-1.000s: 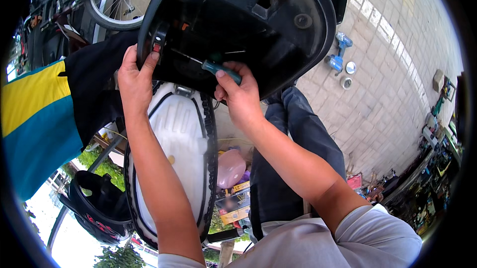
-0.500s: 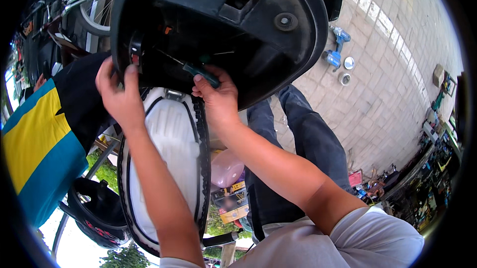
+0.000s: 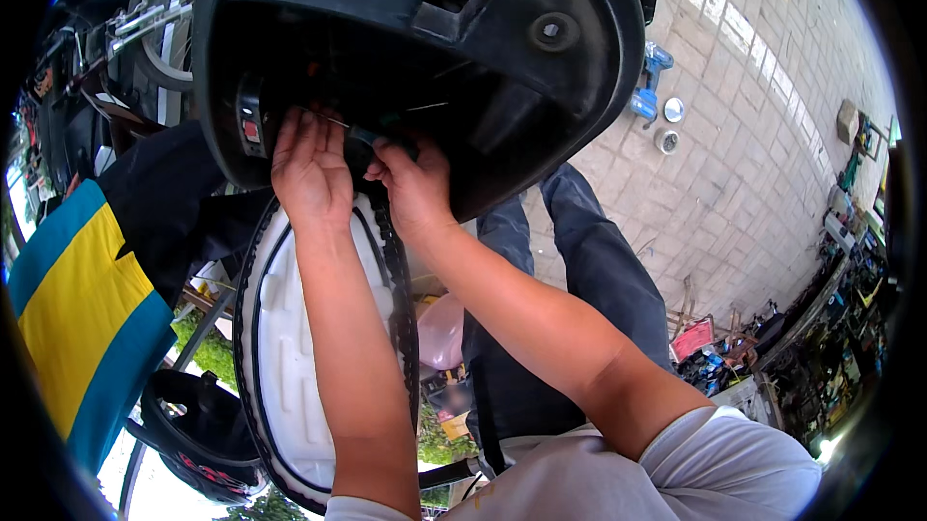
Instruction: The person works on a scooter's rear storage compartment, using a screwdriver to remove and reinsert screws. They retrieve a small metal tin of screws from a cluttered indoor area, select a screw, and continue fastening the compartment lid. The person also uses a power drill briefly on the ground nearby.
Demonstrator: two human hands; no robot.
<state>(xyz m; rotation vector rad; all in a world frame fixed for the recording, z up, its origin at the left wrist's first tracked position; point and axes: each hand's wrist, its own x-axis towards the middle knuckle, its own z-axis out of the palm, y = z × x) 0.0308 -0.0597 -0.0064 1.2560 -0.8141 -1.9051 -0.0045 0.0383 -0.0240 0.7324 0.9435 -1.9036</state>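
My right hand point(image 3: 417, 183) is closed around the dark green handle of a screwdriver point(image 3: 363, 135). Its thin shaft points left, toward the fingertips of my left hand point(image 3: 314, 173). That hand is palm up with fingers stretched out, reaching into the shaded hollow of a large black plastic storage compartment point(image 3: 517, 14). Whatever lies at the fingertips is too dark to make out. A latch with a red part point(image 3: 251, 130) sits on the compartment's left inner wall. Below my forearms lies the white underside of a black-edged scooter seat point(image 3: 290, 328).
A blue cordless drill point(image 3: 651, 82) and two small round containers point(image 3: 666, 140) stand on the paving at right. A person in a yellow and teal top point(image 3: 92, 309) is close on my left. A black helmet point(image 3: 198, 434) is at lower left, a bicycle wheel point(image 3: 164, 28) at upper left.
My left hand has left the latch at the compartment's rim and moved right, turned palm up beside the screwdriver's shaft. The screwdriver sits deeper in shade; the view has shifted slightly.
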